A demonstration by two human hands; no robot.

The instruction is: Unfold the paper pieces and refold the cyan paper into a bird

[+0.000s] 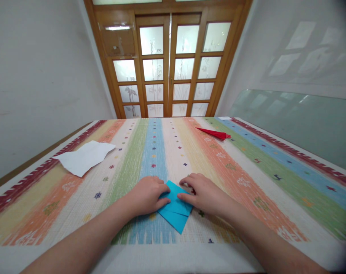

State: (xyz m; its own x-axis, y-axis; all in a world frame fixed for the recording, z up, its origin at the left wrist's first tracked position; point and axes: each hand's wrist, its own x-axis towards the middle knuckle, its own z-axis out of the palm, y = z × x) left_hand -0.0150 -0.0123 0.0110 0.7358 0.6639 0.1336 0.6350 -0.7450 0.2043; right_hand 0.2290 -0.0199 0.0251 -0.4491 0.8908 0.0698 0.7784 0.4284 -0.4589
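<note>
One striped cloth [247, 167] covers the table before wooden glazed doors [167, 64].

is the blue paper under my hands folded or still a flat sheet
Folded. The blue paper shows overlapping layers and crease edges ending in a point, pressed flat on the striped tablecloth by the left hand and right hand.
</note>
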